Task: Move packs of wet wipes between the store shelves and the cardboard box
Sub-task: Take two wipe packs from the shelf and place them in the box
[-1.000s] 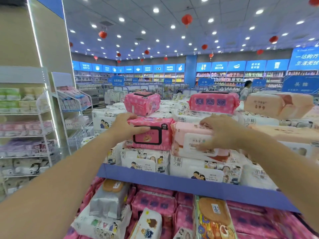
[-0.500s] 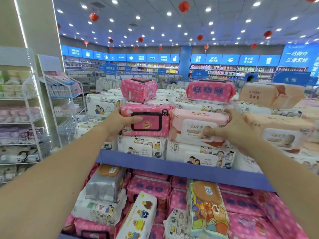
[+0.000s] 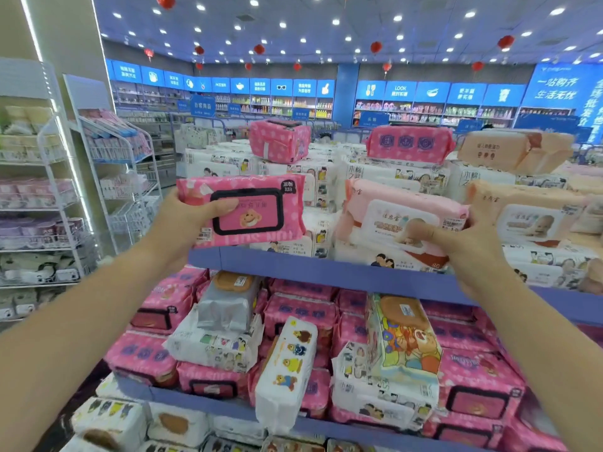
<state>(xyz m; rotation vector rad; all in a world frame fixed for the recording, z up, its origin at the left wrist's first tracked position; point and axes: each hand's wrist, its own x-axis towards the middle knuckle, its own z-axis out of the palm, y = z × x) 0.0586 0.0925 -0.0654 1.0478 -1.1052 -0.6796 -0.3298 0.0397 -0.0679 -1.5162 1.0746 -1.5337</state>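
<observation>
My left hand [image 3: 187, 220] grips a bright pink wet-wipe pack [image 3: 248, 210] with a black-framed lid, held in the air in front of the top blue shelf [image 3: 326, 272]. My right hand [image 3: 456, 236] holds a pale pink wet-wipe pack [image 3: 391, 213] with a white lid by its right end, just above the white packs on that shelf. The cardboard box is not in view.
White, pink and peach wipe packs are stacked on the top shelf, with more pink packs [image 3: 280, 140] on top. The lower shelf [image 3: 228, 406] is crowded with pink, white and cartoon-printed packs. White wire racks [image 3: 124, 177] stand at the left.
Both hands have lifted their packs off the stack and drawn them toward me. The view has tilted down, showing more of the lower shelves.
</observation>
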